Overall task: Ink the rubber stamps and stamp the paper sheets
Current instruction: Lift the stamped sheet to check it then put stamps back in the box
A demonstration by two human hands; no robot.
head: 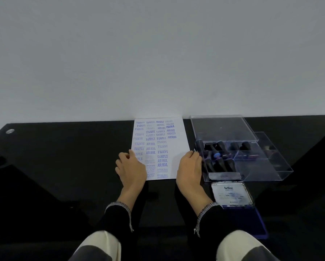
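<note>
A white paper sheet (174, 147), covered with several blue stamp prints such as SAMPLE and AIR MAIL, lies on the black table (73, 157). My left hand (131, 167) holds its left edge, thumb on top and fingers curled beside it. At the sheet's right edge my right hand (190, 170) grips with curled fingers, close to a clear plastic box (252, 166). Several black-handled rubber stamps (219, 163) lie in that box. An open ink pad (252, 221) sits in front of the box, its Artline lid (232, 194) standing up.
The box's clear lid (223, 129) leans open toward the white wall (157, 63) behind the table. Dark sleeves cover both my forearms. My knees show at the bottom edge.
</note>
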